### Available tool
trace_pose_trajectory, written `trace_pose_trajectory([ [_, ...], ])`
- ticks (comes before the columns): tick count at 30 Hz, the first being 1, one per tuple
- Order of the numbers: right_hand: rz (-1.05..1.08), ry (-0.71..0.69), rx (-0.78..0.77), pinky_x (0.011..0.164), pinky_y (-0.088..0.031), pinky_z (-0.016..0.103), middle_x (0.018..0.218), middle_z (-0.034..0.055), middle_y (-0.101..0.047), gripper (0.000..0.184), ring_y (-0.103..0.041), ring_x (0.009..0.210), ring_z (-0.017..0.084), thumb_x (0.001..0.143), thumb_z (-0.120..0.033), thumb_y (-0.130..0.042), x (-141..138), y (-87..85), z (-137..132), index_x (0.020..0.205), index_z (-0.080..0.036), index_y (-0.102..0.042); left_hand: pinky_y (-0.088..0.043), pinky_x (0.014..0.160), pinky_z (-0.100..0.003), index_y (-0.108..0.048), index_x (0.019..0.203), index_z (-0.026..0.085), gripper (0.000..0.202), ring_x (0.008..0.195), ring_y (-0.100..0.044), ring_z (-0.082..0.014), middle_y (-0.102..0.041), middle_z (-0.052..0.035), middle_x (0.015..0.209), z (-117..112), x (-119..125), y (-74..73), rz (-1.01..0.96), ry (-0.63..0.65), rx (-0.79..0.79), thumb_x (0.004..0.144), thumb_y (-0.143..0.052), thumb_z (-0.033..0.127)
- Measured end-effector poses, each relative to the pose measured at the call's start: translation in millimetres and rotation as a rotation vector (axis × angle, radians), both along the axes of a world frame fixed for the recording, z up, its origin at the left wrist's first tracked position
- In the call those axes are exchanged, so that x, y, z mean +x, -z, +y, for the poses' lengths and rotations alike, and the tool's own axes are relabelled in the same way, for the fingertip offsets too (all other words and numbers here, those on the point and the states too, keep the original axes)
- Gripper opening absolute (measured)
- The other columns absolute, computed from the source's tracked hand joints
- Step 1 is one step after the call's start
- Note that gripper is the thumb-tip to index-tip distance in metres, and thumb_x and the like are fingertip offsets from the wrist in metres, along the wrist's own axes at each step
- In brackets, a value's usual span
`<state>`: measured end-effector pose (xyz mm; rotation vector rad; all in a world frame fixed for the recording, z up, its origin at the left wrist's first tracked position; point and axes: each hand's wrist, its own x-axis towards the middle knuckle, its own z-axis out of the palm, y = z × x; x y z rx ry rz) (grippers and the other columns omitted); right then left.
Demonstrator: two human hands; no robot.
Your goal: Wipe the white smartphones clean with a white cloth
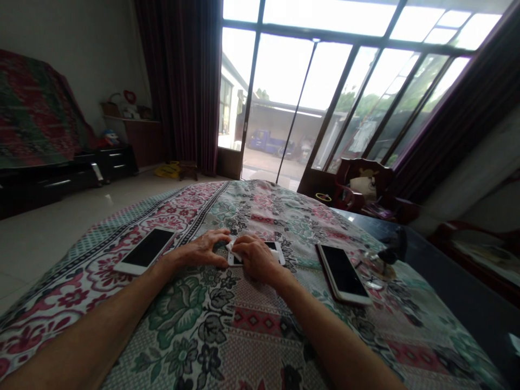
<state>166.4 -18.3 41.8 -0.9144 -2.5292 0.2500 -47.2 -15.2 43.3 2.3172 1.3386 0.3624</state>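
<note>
A small white phone (274, 250) lies flat in the middle of a flower-patterned cloth (211, 325). Both of my hands rest on it. My left hand (203, 249) grips its left edge with curled fingers. My right hand (255, 257) covers most of its screen and pinches a small white piece, perhaps a wipe or film (231, 246), against the phone. A second white phone (145, 250) lies to the left of my hands. A third white phone in a dark red case (343, 272) lies to the right.
A glass dish (376, 268) with a dark object on it stands at the cloth's right side. Beyond are a dark glossy table (455, 292), a red wooden chair (361, 187), big windows and a tiled floor (49, 233) to the left.
</note>
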Motion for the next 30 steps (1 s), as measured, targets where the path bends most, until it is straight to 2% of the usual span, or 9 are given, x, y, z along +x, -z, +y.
trace_pose_trajectory([
  [5,0.029,-0.055,-0.026,0.094,-0.039,0.032,0.106,0.0043,-0.068,0.030,-0.058,0.099,0.016,0.078,-0.002,-0.051,2.9,-0.9,-4.1,0.091,-0.021,-0.072,-0.026,0.113,-0.041,-0.054,0.127,0.027,0.061,0.142,-0.027,-0.0276,-0.032,-0.0044,0.155,-1.5,-0.4,-2.4,0.022,0.006,-0.009,0.070,-0.071,0.039],
  [13,0.008,-0.112,-0.047,0.095,-0.039,0.030,0.104,0.0022,-0.067,0.031,-0.057,0.098,0.015,0.079,-0.006,-0.048,8.9,-1.3,-9.8,0.091,-0.023,-0.072,-0.025,0.114,-0.038,-0.057,0.124,0.024,0.059,0.141,-0.027,-0.0281,-0.033,-0.0065,0.154,-0.7,0.4,-0.1,0.020,-0.010,-0.001,0.069,-0.075,0.034],
  [18,-0.022,-0.161,-0.079,0.091,-0.041,0.028,0.102,0.0024,-0.068,0.034,-0.058,0.096,0.014,0.074,-0.004,-0.047,12.3,-5.3,-12.6,0.089,-0.023,-0.072,-0.024,0.114,-0.038,-0.055,0.126,0.024,0.061,0.142,-0.027,-0.0266,-0.032,-0.0074,0.154,-3.2,1.5,-2.0,0.012,-0.020,-0.004,0.070,-0.074,0.034],
  [20,-0.017,-0.169,-0.142,0.090,-0.043,0.027,0.102,0.0025,-0.069,0.038,-0.059,0.095,0.014,0.070,-0.002,-0.046,15.7,-11.2,-14.0,0.088,-0.023,-0.073,-0.024,0.114,-0.038,-0.055,0.127,0.025,0.060,0.142,-0.026,-0.0267,-0.032,-0.0059,0.154,-3.8,1.0,-2.2,0.013,-0.013,0.001,0.070,-0.073,0.034],
  [24,-0.030,-0.206,-0.378,0.082,-0.047,0.022,0.098,-0.0014,-0.071,0.042,-0.063,0.087,0.011,0.066,0.000,-0.042,30.0,-29.4,-12.5,0.082,-0.024,-0.074,-0.023,0.114,-0.040,-0.052,0.129,0.027,0.060,0.143,-0.023,-0.0266,-0.030,-0.0041,0.155,-1.1,-3.2,1.3,0.027,0.004,-0.007,0.072,-0.068,0.038],
  [26,-0.002,-0.131,-0.376,0.081,-0.048,0.022,0.096,-0.0026,-0.072,0.044,-0.064,0.086,0.010,0.065,0.000,-0.041,40.4,-36.6,-7.0,0.082,-0.024,-0.074,-0.022,0.115,-0.040,-0.049,0.132,0.026,0.063,0.144,-0.021,-0.0264,-0.029,-0.0055,0.156,1.5,-5.8,4.5,0.032,0.012,-0.026,0.073,-0.067,0.039],
  [30,0.108,0.222,-0.117,0.086,-0.048,0.028,0.099,0.0031,-0.072,0.042,-0.066,0.090,0.015,0.068,0.000,-0.043,62.0,-38.1,11.9,0.084,-0.021,-0.076,-0.020,0.116,-0.040,-0.046,0.136,0.024,0.068,0.144,-0.019,-0.0269,-0.027,-0.0062,0.156,2.4,-6.5,6.6,0.030,0.022,-0.051,0.074,-0.065,0.043],
])
